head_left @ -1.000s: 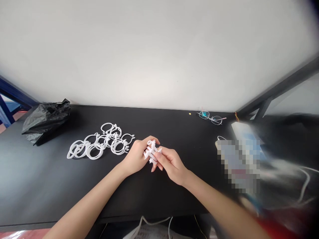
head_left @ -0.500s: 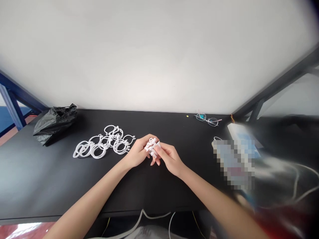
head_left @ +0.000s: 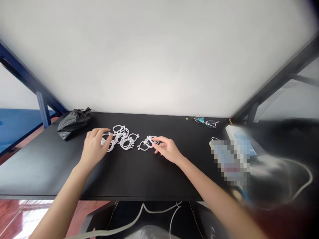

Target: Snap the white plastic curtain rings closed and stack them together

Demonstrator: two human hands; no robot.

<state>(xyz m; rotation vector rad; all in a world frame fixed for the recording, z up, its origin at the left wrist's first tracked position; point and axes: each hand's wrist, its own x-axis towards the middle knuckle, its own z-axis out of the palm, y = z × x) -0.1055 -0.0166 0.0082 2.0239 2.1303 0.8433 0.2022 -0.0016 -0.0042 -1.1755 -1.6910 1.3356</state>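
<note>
A loose pile of white plastic curtain rings (head_left: 127,142) with small eyelets lies on the black desk (head_left: 139,176). My left hand (head_left: 96,141) hovers over the pile's left end, palm down, thumb and fingers apart, and partly covers some rings. A smaller cluster of the same rings (head_left: 144,146) rests just right of the pile. At that cluster's right side is my right hand (head_left: 166,148), its thumb and index finger apart beside the rings. Whether those fingertips touch a ring is hard to make out.
A crumpled black plastic bag (head_left: 74,122) sits at the back left. Eyeglasses (head_left: 210,124) lie near the wall. On the right are a pixelated item (head_left: 229,162), a white and blue box (head_left: 240,141) and a blurred white cable (head_left: 310,176). Metal frame bars rise at both sides.
My hands have moved apart. The rings that were bunched between them now lie on the desk by my right hand. My left hand has gone left over the pile, and the view has shifted.
</note>
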